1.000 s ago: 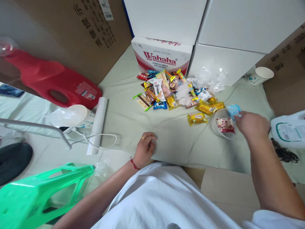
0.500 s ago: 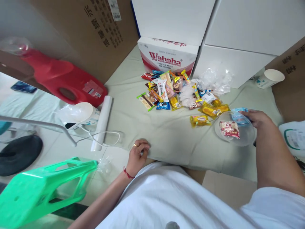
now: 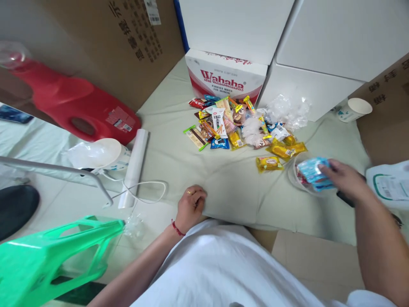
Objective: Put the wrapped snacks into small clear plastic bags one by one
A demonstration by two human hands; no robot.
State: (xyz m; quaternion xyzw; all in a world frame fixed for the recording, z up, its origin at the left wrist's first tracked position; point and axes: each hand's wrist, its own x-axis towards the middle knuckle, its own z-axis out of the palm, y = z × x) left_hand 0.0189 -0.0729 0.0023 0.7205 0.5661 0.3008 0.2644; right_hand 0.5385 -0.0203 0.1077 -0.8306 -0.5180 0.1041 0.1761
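My right hand [image 3: 347,179] grips a light blue snack packet [image 3: 315,169] over a clear round plastic bowl [image 3: 292,179]. More light blue wrapper shows just under it; I cannot tell whether that is a second packet. Inside the bowl, a red and white snack packet [image 3: 302,178] is mostly covered by the blue one. My left hand [image 3: 192,204] rests at the near edge of the cloth, fingers loosely curled with nothing visible in them. Beyond the bowl lie yellow-wrapped snacks [image 3: 269,163] and a mixed pile of wrapped snacks [image 3: 219,123].
Behind the pile stand a Wahaha carton [image 3: 225,79] and white boxes [image 3: 319,38]. Crumpled clear plastic [image 3: 289,111] lies beside them. Paper cups [image 3: 354,109] stand on both sides. On the left are a red jug [image 3: 76,104], a white roll [image 3: 136,166] and a green stool [image 3: 60,251].
My right hand has brought the blue packet from the bowl's far right rim to over the bowl, covering most of the red and white packet. My left hand stays at the cloth's edge.
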